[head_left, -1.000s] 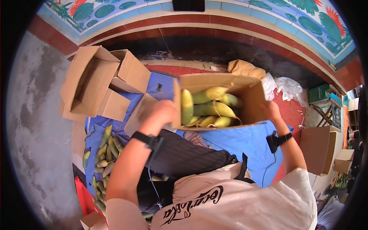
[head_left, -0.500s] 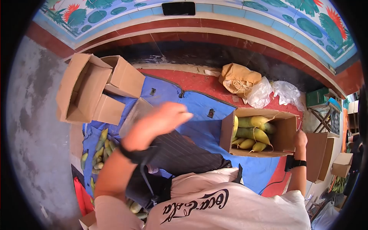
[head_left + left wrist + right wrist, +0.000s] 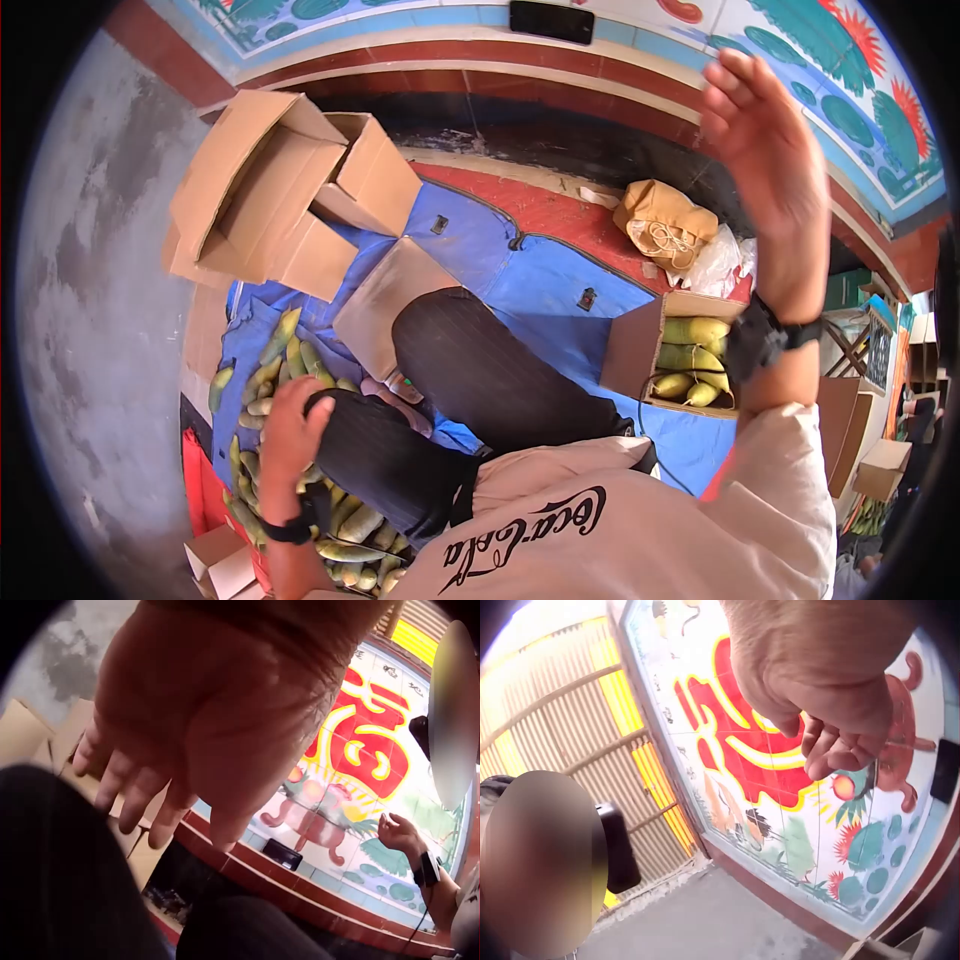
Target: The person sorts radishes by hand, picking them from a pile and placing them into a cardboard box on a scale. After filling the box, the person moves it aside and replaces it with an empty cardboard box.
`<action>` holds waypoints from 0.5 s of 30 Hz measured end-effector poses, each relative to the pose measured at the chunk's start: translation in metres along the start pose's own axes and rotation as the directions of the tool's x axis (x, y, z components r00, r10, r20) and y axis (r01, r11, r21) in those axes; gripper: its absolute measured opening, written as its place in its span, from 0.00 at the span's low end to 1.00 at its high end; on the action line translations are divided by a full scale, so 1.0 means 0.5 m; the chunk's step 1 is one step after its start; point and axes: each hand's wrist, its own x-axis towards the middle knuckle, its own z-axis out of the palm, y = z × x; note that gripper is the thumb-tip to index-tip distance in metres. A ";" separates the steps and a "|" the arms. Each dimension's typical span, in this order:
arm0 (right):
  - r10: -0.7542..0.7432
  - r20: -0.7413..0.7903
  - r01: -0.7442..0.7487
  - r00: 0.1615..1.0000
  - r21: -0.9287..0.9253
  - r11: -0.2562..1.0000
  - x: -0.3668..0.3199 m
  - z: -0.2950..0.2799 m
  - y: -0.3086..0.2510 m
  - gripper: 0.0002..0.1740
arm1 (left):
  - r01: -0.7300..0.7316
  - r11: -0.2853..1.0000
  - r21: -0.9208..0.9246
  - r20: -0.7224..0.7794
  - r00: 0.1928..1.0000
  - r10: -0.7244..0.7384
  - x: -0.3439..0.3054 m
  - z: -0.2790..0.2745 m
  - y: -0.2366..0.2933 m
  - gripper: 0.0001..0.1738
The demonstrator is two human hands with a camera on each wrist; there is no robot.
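My left hand (image 3: pixel 288 435) hovers beside my bent knee at the left, close over a pile of green radishes (image 3: pixel 362 524) on the blue sheet. In the left wrist view, that hand's palm faces the camera, with its fingers extended and nothing held. My right hand (image 3: pixel 765 140) is raised high at the right, also empty. Its fingers bend loosely in the right wrist view. Below the right forearm, a cardboard box (image 3: pixel 632 345) holds several green radishes (image 3: pixel 688 358); the forearm and wrist strap hide its right side.
Other cardboard boxes (image 3: pixel 270 210) stand at the back left. A flat cardboard flap (image 3: pixel 385 305) lies before my knees. A brown bag (image 3: pixel 665 222) and clear plastic bags (image 3: pixel 712 265) sit by the wall. A dark phone-like object (image 3: pixel 551 21) stands on the wall ledge.
Both hands held the radish box in front of me; it has moved to the right and been let go. My left hand swung left to the pile, while my right hand rose.
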 end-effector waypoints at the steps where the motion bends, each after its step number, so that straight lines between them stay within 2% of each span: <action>1: -0.002 0.104 -0.010 0.995 0.117 0.993 0.031 0.012 0.032 0.16 | 0.006 0.999 0.050 -0.065 0.998 -0.003 -0.025 0.030 -0.020 0.18; 3: 0.105 -0.025 -0.104 0.994 0.064 0.993 0.071 0.020 0.155 0.13 | 0.022 0.986 0.168 -0.140 0.990 0.001 -0.075 0.079 -0.041 0.21; 4: 0.201 -0.108 -0.198 0.974 0.040 0.979 0.078 0.012 0.230 0.12 | -0.019 0.941 0.337 -0.153 0.985 0.075 -0.091 0.081 -0.033 0.24; 5: 0.290 -0.191 -0.292 0.938 0.022 0.956 0.079 -0.014 0.320 0.11 | 0.003 0.921 0.390 -0.205 0.975 0.084 -0.102 0.086 -0.028 0.24; 6: 0.324 -0.179 -0.300 0.929 0.149 0.942 0.063 -0.067 0.443 0.11 | 0.029 0.935 0.353 -0.216 0.975 0.051 -0.112 0.086 -0.033 0.24; 7: 0.203 0.024 -0.185 0.979 -0.321 0.929 0.013 -0.138 0.522 0.07 | 0.058 0.948 0.314 -0.227 0.974 0.016 -0.122 0.084 -0.039 0.23; 8: 0.061 0.240 0.169 0.969 -0.821 0.545 -0.037 -0.207 0.600 0.03 | 0.071 0.953 0.294 -0.267 0.964 0.011 -0.128 0.084 -0.042 0.22; 9: -0.077 0.428 0.435 0.901 -0.889 0.146 -0.087 -0.275 0.677 0.03 | 0.103 0.951 0.293 -0.284 0.959 -0.016 -0.133 0.081 -0.046 0.22; 10: 0.231 0.221 0.221 0.948 -0.975 0.028 -0.155 -0.342 0.727 0.05 | 0.114 0.951 0.287 -0.283 0.959 -0.029 -0.139 0.079 -0.048 0.22; 11: 0.320 0.104 0.184 0.942 -0.956 -0.229 -0.232 -0.424 0.788 0.08 | 0.120 0.952 0.282 -0.278 0.960 -0.038 -0.145 0.077 -0.049 0.22; 12: 0.402 -0.015 0.194 0.915 -0.860 -0.472 -0.306 -0.502 0.846 0.11 | 0.130 0.952 0.277 -0.299 0.953 -0.043 -0.149 0.076 -0.051 0.23; 13: 0.592 -0.206 0.184 0.779 -0.828 -0.530 -0.316 -0.483 0.812 0.12 | 0.148 0.949 0.280 -0.305 0.951 -0.058 -0.156 0.074 -0.053 0.23; 14: 0.727 -0.378 0.212 0.573 -0.789 -0.577 -0.325 -0.464 0.777 0.13 | 0.161 0.944 0.286 -0.296 0.952 -0.073 -0.161 0.072 -0.053 0.23; 15: 0.641 -0.361 0.128 0.678 -0.800 -0.587 -0.362 -0.456 0.751 0.14 | 0.170 0.941 0.293 -0.288 0.954 -0.083 -0.162 0.072 -0.054 0.23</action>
